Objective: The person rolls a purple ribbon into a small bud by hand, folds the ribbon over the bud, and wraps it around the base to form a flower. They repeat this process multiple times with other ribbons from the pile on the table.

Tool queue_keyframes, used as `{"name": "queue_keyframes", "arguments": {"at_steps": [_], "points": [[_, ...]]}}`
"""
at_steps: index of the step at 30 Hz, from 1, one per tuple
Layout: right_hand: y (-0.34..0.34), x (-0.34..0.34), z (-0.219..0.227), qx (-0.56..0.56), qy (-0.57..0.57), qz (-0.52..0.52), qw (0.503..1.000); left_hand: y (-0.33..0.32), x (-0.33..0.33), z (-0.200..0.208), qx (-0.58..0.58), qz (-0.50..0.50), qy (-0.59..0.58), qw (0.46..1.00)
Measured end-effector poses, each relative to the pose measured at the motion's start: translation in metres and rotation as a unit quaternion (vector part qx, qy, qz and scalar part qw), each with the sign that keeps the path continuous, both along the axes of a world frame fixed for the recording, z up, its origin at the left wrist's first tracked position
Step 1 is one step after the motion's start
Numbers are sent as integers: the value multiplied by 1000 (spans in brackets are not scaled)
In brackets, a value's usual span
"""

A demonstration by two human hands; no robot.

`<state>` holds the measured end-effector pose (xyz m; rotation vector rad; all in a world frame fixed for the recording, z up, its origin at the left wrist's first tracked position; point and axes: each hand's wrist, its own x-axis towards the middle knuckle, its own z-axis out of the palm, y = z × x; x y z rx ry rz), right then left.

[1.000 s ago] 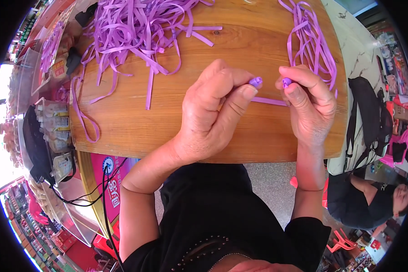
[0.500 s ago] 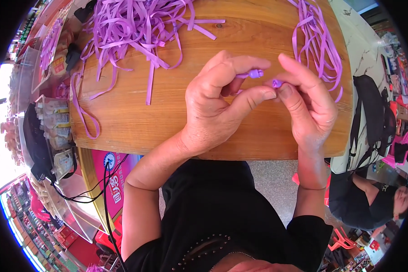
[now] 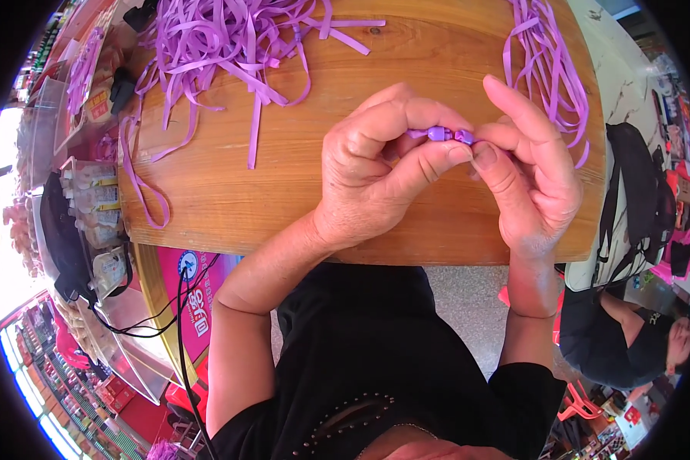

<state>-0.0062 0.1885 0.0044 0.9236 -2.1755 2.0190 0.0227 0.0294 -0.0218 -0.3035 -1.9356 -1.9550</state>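
Note:
Between my two hands, above the front of the wooden table, two small purple plastic clasp halves meet end to end. My left hand (image 3: 372,165) is closed, with thumb and bent forefinger pinching the left clasp half (image 3: 437,133), which has a bit of purple strap behind it. The thumb and forefinger of my right hand (image 3: 537,172) grip the right clasp half (image 3: 464,137), its other fingers raised. Whether the halves are locked together I cannot tell. A tangled heap of purple lanyard straps (image 3: 215,46) lies at the far left, and a neater bundle of lanyards (image 3: 548,73) at the far right.
Beneath my hands is the wooden table (image 3: 268,207). Clear plastic containers (image 3: 96,199) stand along its left side, with black cables (image 3: 142,330) hanging below. A black bag (image 3: 632,192) rests on the pale surface to the right, and another person (image 3: 621,337) sits beyond it.
The two clasp halves, apart before, have come together end to end. My left hand's forefinger has lowered onto its half, and both hands appear slightly further right.

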Motion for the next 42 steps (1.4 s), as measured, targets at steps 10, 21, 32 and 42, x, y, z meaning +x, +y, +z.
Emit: {"name": "queue_keyframes", "arguments": {"at_steps": [10, 21, 32, 42], "points": [[0, 1, -4, 34, 62, -18, 997, 1, 4, -6, 64, -10, -13, 998], [8, -10, -6, 92, 144, -7, 985, -3, 0, -7, 23, -34, -28, 999], [8, -16, -6, 52, 159, -75, 983, -6, 3, 0, -26, -65, -101, 992], [11, -15, -3, 50, 115, -36, 991, -9, 1, -4, -137, -84, 33, 986]]}}
